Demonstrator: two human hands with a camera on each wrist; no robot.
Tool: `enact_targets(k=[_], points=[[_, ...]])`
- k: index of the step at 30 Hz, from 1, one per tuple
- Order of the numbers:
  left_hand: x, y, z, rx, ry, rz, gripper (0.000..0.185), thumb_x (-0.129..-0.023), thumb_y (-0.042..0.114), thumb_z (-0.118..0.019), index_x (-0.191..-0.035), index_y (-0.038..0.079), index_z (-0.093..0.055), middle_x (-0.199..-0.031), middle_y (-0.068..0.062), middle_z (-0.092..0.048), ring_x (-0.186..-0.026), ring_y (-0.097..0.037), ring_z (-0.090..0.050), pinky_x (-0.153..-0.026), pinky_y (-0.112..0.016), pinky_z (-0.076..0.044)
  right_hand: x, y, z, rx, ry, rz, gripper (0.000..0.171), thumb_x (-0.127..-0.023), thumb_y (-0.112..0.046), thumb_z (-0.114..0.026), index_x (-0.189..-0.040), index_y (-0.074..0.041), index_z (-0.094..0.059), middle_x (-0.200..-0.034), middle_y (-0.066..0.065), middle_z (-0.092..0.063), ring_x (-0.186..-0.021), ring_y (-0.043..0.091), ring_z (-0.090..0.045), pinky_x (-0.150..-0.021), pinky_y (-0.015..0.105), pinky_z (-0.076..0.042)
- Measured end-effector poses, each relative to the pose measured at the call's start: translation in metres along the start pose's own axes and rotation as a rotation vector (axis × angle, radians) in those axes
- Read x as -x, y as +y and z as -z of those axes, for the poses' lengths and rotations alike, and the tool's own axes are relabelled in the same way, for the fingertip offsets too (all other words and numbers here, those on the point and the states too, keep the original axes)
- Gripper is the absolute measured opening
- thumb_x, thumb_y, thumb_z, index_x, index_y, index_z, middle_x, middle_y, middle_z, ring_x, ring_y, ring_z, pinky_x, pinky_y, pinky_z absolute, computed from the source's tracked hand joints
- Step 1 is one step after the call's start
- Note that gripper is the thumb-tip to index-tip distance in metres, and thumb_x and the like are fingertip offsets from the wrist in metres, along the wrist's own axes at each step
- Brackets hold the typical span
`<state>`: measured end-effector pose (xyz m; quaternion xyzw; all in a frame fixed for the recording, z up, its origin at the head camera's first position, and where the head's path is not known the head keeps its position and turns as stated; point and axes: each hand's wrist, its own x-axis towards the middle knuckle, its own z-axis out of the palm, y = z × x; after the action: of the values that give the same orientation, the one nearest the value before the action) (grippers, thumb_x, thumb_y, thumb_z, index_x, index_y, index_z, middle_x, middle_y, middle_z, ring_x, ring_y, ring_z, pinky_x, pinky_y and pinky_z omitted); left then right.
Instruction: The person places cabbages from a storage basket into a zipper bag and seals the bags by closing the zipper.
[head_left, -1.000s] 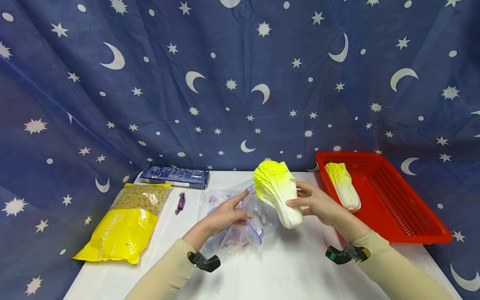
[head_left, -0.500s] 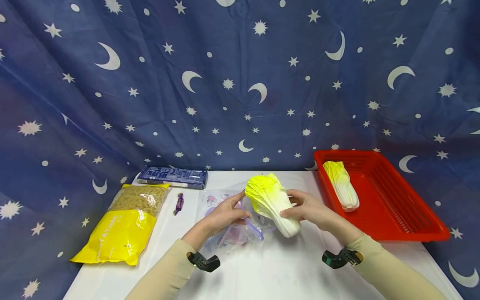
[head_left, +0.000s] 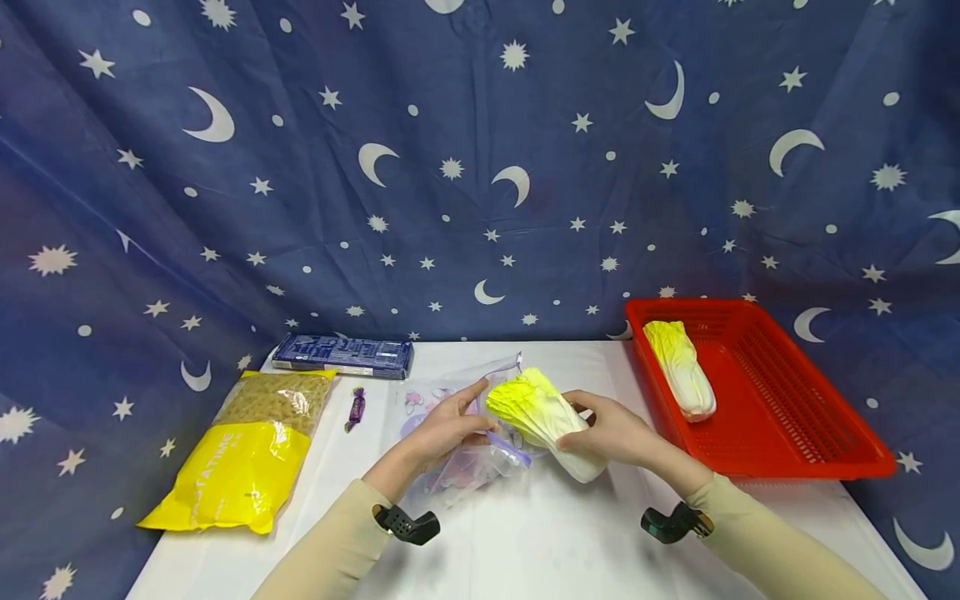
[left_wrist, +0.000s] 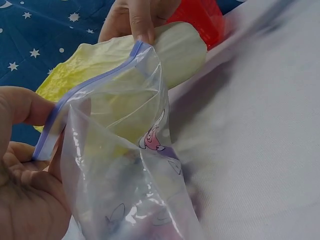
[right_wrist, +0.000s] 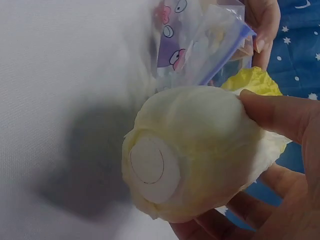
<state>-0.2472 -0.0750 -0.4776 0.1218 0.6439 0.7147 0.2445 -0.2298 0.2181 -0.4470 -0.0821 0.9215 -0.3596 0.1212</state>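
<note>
My right hand (head_left: 611, 429) grips a napa cabbage (head_left: 531, 408), its thumb on one side and fingers underneath, near the white root end. The yellow leafy end points left, at the mouth of a clear zip bag (head_left: 474, 468) with a purple seal strip and pink-and-purple cartoon prints. My left hand (head_left: 446, 429) pinches the bag's rim and spreads the mouth. In the left wrist view the seal strip (left_wrist: 92, 82) crosses in front of the cabbage (left_wrist: 182, 52). The right wrist view shows the cabbage's round cut base (right_wrist: 154, 166).
A red basket (head_left: 817, 450) with a second napa cabbage (head_left: 681, 371) stands at right. On the left lie a yellow pasta bag (head_left: 232, 467), a dark blue flat box (head_left: 345, 356) and a purple-wrapped candy (head_left: 356, 409). A starry curtain (head_left: 450, 192) hangs behind the white table (head_left: 570, 550).
My right hand has lowered the cabbage and brought it leftward, tilting its leafy end toward the bag's mouth. The left hand keeps hold of the bag, whose far edge now stands up.
</note>
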Motion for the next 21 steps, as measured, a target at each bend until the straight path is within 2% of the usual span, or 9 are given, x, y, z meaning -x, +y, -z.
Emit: enact_targets(k=[5,14,17,21], points=[[-0.001,-0.001,0.0,0.009,0.007,-0.001,0.088,-0.094,0.004,-0.068,-0.165,0.011,-0.017,-0.171,-0.011,-0.004,-0.089,-0.014,-0.064,-0.079,-0.024,-0.059,0.001,-0.004,-0.003,0.134,0.029,-0.032,0.065,-0.075,-0.04,-0.089,-0.134,-0.029,-0.065,-0.118,-0.003,-0.064,-0.092,0.02,-0.059,-0.068,0.033,-0.053],[0.0,0.002,-0.001,-0.037,0.043,-0.01,0.083,-0.093,0.003,-0.064,-0.164,0.011,-0.023,-0.17,-0.017,-0.001,-0.08,-0.017,-0.063,-0.081,-0.033,-0.062,0.0,-0.006,-0.005,0.336,0.07,-0.001,0.068,-0.075,-0.041,-0.087,-0.137,-0.025,-0.064,-0.123,-0.001,-0.065,-0.093,0.018,-0.057,-0.073,0.037,-0.052],[-0.001,0.004,-0.002,-0.052,0.056,-0.018,0.08,-0.092,0.002,-0.062,-0.163,0.014,-0.027,-0.169,-0.019,-0.004,-0.079,-0.018,-0.064,-0.08,-0.034,-0.062,0.0,-0.007,-0.006,0.398,0.087,0.039,0.066,-0.074,-0.04,-0.086,-0.135,-0.025,-0.065,-0.118,-0.001,-0.065,-0.091,0.017,-0.057,-0.072,0.036,-0.052],[-0.002,0.006,-0.005,-0.055,0.047,-0.024,0.082,-0.092,0.0,-0.062,-0.164,0.015,-0.026,-0.168,-0.021,-0.008,-0.079,-0.02,-0.067,-0.08,-0.035,-0.062,0.001,-0.012,-0.011,0.509,0.126,0.144,0.062,-0.074,-0.04,-0.085,-0.131,-0.023,-0.068,-0.11,-0.002,-0.064,-0.09,0.016,-0.057,-0.067,0.036,-0.051]])
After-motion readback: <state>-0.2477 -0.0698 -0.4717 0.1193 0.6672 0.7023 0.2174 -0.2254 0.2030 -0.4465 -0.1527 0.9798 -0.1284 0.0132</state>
